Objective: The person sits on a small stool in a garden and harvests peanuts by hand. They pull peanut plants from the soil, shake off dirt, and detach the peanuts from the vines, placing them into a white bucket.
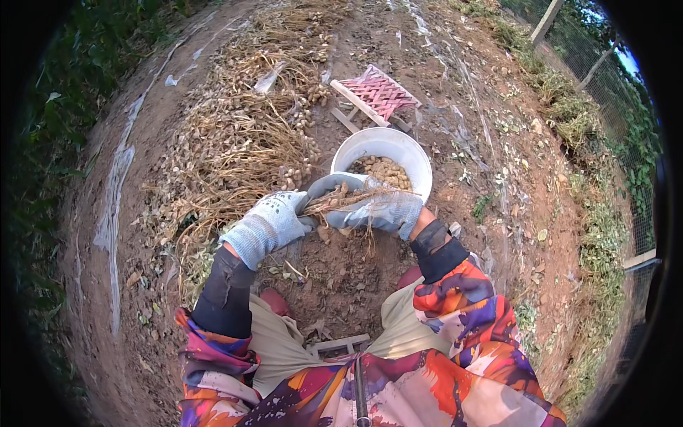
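In a grey and white work glove, my left hand [274, 219] is closed round the dry stems of a peanut plant [334, 202]. My right hand [380, 211], gloved alike, wraps the plant's root end, where a few peanut pods show between the gloves. Both hands are close together in front of me, at the near rim of a white bucket [420, 158]. Loose peanuts [382, 169] cover part of the bucket's bottom; the right glove hides its near side.
A long heap of dried peanut plants [242, 128] runs away on the left. Behind the bucket stands a folding stool [377, 94] with a pink woven seat. Plastic film strips [117, 192] lie on the soil. A wire fence [597, 67] borders the right.
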`<state>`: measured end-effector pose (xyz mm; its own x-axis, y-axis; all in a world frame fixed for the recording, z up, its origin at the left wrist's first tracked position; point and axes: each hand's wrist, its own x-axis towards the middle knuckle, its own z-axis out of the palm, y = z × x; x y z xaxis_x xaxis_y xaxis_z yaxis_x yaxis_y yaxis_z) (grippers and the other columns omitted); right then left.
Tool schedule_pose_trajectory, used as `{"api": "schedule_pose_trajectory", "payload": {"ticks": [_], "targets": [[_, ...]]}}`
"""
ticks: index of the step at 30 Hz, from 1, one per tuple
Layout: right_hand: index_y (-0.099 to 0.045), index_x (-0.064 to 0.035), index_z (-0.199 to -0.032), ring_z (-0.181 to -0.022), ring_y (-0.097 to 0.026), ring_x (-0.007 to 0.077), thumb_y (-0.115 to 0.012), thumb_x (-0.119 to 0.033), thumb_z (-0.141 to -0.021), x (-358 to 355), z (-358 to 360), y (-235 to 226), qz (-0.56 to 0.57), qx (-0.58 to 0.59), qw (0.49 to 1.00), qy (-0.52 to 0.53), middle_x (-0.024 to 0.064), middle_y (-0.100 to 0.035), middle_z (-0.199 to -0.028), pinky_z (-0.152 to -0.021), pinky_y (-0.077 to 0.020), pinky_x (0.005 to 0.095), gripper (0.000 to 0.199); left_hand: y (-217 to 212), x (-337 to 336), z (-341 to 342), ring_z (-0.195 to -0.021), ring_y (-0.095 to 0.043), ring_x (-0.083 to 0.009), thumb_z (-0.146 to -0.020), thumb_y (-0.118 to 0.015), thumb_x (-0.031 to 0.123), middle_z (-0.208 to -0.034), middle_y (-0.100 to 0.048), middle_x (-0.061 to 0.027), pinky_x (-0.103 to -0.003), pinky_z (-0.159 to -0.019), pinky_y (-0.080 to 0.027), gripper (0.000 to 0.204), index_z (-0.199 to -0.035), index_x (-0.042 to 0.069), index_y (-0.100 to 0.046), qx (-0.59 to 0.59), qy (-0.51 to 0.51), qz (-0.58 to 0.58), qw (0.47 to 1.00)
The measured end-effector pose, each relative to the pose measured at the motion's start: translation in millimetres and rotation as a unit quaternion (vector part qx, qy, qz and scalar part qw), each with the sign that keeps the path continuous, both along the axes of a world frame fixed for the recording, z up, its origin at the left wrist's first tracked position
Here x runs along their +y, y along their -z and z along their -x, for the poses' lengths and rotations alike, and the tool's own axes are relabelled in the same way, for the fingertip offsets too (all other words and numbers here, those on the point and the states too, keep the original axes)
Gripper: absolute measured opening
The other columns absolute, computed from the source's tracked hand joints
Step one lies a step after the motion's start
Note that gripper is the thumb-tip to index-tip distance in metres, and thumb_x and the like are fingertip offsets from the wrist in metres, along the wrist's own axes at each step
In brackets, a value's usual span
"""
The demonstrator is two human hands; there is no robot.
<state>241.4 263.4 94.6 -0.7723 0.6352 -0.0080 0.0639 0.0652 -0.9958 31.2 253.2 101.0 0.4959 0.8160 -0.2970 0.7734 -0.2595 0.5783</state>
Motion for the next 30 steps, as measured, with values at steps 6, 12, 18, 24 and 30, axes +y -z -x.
{"api": "schedule_pose_trajectory", "payload": {"ticks": [6,12,18,24,30], "targets": [[-0.035,-0.0085,-0.133,-0.097,-0.05,0.0087,-0.071,-0.017,-0.076,6.7,5.9,15.2,0.102,0.167,0.98,0.039,0.0015,-0.055,-0.108,-0.085,-0.043,0.0256,0.068,-6.7,6.0,-4.6,-0.077,-0.059,-0.0221,-0.071,-0.063,0.008,-0.083,-0.062,-0.0129,-0.034,-0.072,-0.044,0.029,-0.099,0.002,-0.058,-0.059,-0.013,-0.063,0.996],[-0.037,-0.0082,-0.132,-0.104,-0.049,0.0098,-0.071,-0.011,-0.074,-3.5,14.2,3.1,0.004,0.096,0.995,0.036,0.0026,-0.054,-0.115,-0.088,-0.0427,0.0263,0.067,-22.8,9.2,-11.1,-0.08,-0.058,-0.0332,-0.07,-0.061,0.013,-0.083,-0.06,-0.0178,-0.039,-0.071,-0.045,0.025,-0.094,0.004,-0.058,0.043,0.004,-0.068,0.997],[-0.044,-0.0095,-0.127,-0.091,-0.053,0.0077,-0.07,-0.012,-0.073,-20.6,22.4,-0.6,0.199,0.173,0.959,0.099,0.0013,-0.056,-0.106,-0.075,-0.0455,0.0223,0.06,-7.1,8.7,-19.4,-0.086,-0.058,-0.0335,-0.07,-0.064,0.018,-0.087,-0.061,-0.0171,-0.041,-0.075,-0.046,0.028,-0.094,0.005,-0.059,0.041,-0.007,-0.154,0.987],[-0.049,-0.0105,-0.12,-0.075,-0.053,0.0054,-0.071,-0.015,-0.072,-24.6,12.2,-1.0,0.238,0.148,0.952,0.124,-0.0012,-0.059,-0.094,-0.057,-0.0429,0.0176,0.053,-9.2,9.9,-33.6,-0.092,-0.058,-0.031,-0.071,-0.065,0.024,-0.095,-0.061,-0.0169,-0.039,-0.08,-0.046,0.031,-0.095,0.005,-0.059,0.08,0.005,-0.13,0.988],[-0.047,-0.0105,-0.12,-0.091,-0.055,0.0152,-0.057,-0.021,-0.081,2.3,-9.3,15.6,0.036,-0.023,0.999,-0.012,0.0042,-0.057,-0.107,-0.077,-0.0444,0.0296,0.041,-9.8,7.4,-40.2,-0.09,-0.06,-0.0309,-0.075,-0.06,0.026,-0.093,-0.062,-0.0166,-0.04,-0.079,-0.047,0.03,-0.097,0.005,-0.058,0.145,0.023,-0.088,0.985]]}}
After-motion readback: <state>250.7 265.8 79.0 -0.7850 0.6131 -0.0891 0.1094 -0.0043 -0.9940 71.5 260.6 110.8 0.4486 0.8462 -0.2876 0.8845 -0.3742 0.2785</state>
